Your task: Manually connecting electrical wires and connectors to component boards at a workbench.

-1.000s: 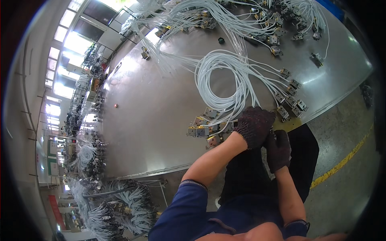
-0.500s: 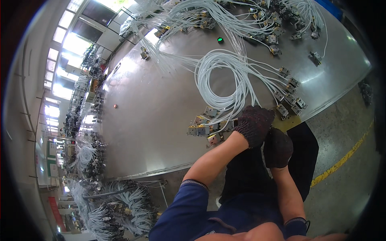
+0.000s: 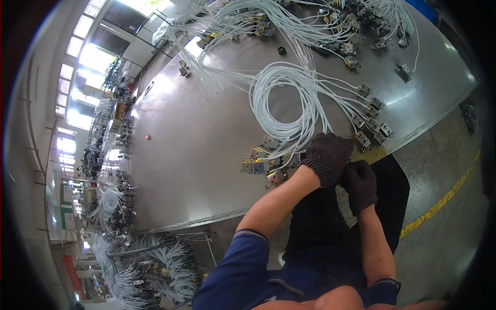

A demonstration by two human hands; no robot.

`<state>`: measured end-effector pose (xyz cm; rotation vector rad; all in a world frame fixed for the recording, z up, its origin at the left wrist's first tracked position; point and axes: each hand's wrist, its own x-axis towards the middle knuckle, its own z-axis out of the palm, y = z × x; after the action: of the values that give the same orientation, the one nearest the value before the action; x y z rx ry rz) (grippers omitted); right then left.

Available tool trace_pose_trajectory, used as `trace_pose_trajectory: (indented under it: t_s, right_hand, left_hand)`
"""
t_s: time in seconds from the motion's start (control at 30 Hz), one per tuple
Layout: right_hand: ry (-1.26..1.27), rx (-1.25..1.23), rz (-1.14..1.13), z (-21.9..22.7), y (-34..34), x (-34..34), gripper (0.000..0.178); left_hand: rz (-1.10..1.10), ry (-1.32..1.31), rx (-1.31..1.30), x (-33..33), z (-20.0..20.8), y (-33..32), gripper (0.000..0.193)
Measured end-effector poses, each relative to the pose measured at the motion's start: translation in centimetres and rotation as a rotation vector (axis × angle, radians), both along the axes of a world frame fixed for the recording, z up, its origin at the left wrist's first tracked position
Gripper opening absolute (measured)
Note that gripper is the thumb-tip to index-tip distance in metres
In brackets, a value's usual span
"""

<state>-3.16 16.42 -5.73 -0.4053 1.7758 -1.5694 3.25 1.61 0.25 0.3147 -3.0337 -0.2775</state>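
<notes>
My left hand, in a dark knitted glove, is closed at the table's near edge. White cables from a round coil run down to its fingers; what lies inside the grip is hidden. Close by on its right, my right hand, gloved alike, is closed with the fingers bent toward the left hand; I cannot make out what they hold. Metal box-shaped connectors on cable ends lie to the left of my left hand. Several more such connectors lie to the right, beyond my right hand.
The metal table has a bare near edge. More cables with connectors pile up at its far side. A small dark round object sits beyond the coil. Racks hung with cables stand at the left. A yellow line marks the floor.
My right hand has moved slightly up and turned, its fingers closer to my left hand. The left hand has barely shifted. The green light on the small round object has gone dark.
</notes>
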Motion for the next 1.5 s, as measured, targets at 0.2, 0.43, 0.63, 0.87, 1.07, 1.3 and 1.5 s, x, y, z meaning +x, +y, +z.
trace_pose_trajectory:
  t_s: [0.2,0.43,0.63,0.87,1.07,1.3,1.5]
  right_hand:
    - [0.682,0.031,-0.021,0.2,-0.3,0.9,0.016]
    - [0.631,0.027,-0.048,0.8,-0.3,1.1,0.009]
    - [0.217,-0.035,-0.069,0.8,-0.4,1.0,0.014]
    - [0.57,0.075,-0.06,0.9,0.1,1.2,0.016]
    - [0.49,-0.001,-0.079,0.4,0.0,1.0,0.014]
    - [0.569,-0.01,-0.075,-0.3,-0.1,1.1,0.015]
    - [0.959,-0.022,-0.047,-0.2,-0.2,1.0,0.012]
  left_hand:
    - [0.004,0.01,0.003,-0.3,-0.2,0.1,0.028]
    - [0.04,-0.09,0.064,-0.6,0.2,0.2,0.035]
    - [0.023,-0.095,-0.007,-0.6,-0.5,0.1,0.03]
    - [-0.008,-0.056,0.007,-0.5,-0.4,0.1,0.032]
    - [0.003,-0.131,-0.001,-0.8,-0.3,0.1,0.026]
    - [0.0,-0.056,-0.006,-0.7,-0.4,0.2,0.026]
    - [0.007,-0.052,-0.023,-0.8,-0.5,0.3,0.026]
